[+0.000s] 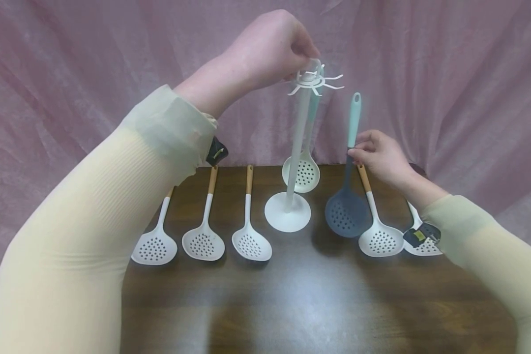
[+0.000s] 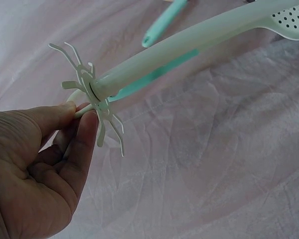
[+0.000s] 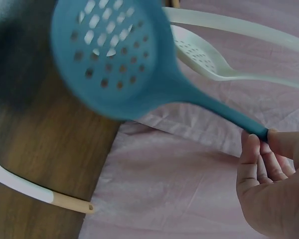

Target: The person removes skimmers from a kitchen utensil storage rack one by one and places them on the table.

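Two hands busy here, well apart. Our left hand point(image 1: 270, 46) pinches the loop on top of the white rack point(image 1: 297, 147), which stands on the table point(image 1: 318, 295) with one pale skimmer point(image 1: 302, 172) already hanging on it. Our right hand point(image 1: 378, 157) pinches the blue skimmer point(image 1: 347, 209) partway up its handle, bowl down just over the table, right beside the rack.

What could go wrong, we reckon: the rack is tall on a small base, so a tug from the left hand could tip it. The hooks point(image 2: 97, 102) look thin and springy, so the handle hole could miss one. The two-finger grip could let the skimmer swing into the white skimmers point(image 1: 380, 240) lying beside it.

Labels: we can't spot any readable writing anywhere.
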